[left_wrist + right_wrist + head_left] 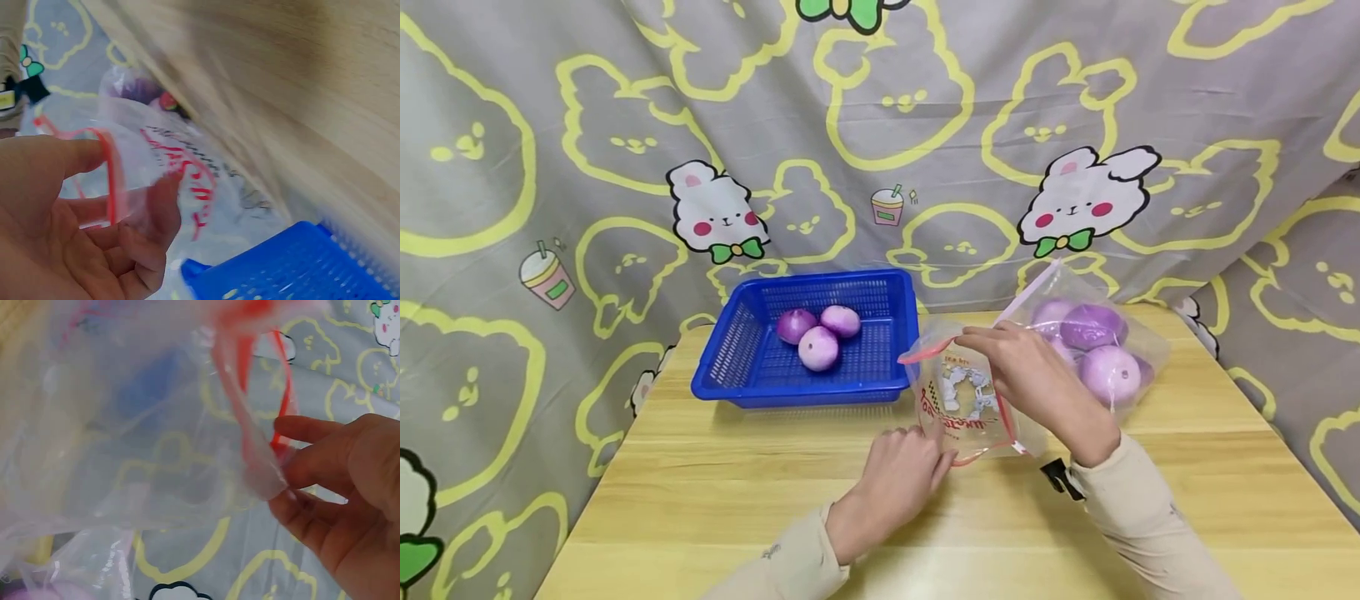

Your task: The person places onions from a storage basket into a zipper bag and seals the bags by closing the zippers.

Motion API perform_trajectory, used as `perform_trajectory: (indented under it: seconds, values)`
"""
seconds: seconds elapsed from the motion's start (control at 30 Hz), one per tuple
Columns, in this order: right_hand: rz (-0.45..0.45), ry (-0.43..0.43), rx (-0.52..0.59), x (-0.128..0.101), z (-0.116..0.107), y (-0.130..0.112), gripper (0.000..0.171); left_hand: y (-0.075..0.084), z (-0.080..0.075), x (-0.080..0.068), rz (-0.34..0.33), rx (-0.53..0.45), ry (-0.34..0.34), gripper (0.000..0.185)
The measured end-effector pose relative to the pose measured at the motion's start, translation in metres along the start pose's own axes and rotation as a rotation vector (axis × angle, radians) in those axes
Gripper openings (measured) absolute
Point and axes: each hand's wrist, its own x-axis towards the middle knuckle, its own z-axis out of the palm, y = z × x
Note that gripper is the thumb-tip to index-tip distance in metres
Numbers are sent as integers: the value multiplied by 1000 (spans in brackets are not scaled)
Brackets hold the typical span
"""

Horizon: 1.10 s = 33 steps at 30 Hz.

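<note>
A clear zip bag (pixel 964 392) with a red seal strip and red print is held open above the wooden table (pixel 737 492). My left hand (pixel 946 460) pinches its lower rim; in the left wrist view the red strip (pixel 112 175) runs between the thumb and fingers of that hand (pixel 128 184). My right hand (pixel 973 337) pinches the upper rim, and the right wrist view shows its fingers (pixel 284 472) closed on the bag's edge (pixel 256 469). Nothing shows inside this bag. To its left stands a blue basket (pixel 741 367) holding three purple onions (pixel 817 347).
A second clear bag (pixel 1093 350) filled with several purple onions lies on the table behind my right hand. A grey cloth with yellow rabbit outlines (pixel 880 125) hangs close behind and around the table. The basket's corner (pixel 300 262) is near my left hand.
</note>
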Motion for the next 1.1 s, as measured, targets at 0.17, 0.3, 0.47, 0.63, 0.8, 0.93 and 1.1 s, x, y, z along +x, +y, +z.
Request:
perform_trajectory:
  seconds: [0.17,0.3,0.47,0.63,0.8,0.93,1.1]
  values:
    - [-12,21,-2,-2,5,4,57,10,-8,-4,27,20,-40,18]
    - [-13,37,-8,-2,9,9,56,13,-6,-2,26,55,-44,13]
    - [50,18,-20,-4,15,17,53,15,6,2,35,102,-46,14]
    - [77,24,5,-5,23,25,47,16,17,4,32,135,-45,12]
    - [86,64,42,-5,29,30,41,12,21,8,38,128,-36,12]
    - [82,86,50,-4,32,30,40,9,23,10,40,128,-37,13]
    - [88,65,38,-1,31,27,47,5,21,10,31,103,-50,16]
